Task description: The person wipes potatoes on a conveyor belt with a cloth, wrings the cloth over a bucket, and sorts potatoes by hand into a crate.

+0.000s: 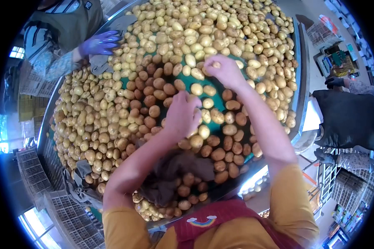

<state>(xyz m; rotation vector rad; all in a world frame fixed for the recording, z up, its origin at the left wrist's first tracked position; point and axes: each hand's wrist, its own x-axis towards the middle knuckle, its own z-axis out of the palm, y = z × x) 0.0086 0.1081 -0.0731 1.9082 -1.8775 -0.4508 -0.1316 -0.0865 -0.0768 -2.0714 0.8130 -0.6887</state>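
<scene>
Many potatoes (95,108) cover a green-surfaced table (214,125). My left hand (183,115) is over the middle, fingers curled downward among the potatoes; what they hold, if anything, is hidden. Farther out and to the right, my right hand (222,70) has its thumb and fingers closed around a small potato (216,65). Loose potatoes lie on the bare green patch between my two hands. A dark cloth (176,172) is bunched below my left forearm, with some potatoes beside it.
A co-worker's purple-gloved hand (100,44) rests at the upper left near a grey cloth (99,64). Another grey cloth (81,184) lies at the lower left. Plastic crates (70,213) stand beyond the left edge. At the right is another person's dark-gloved hand (335,82).
</scene>
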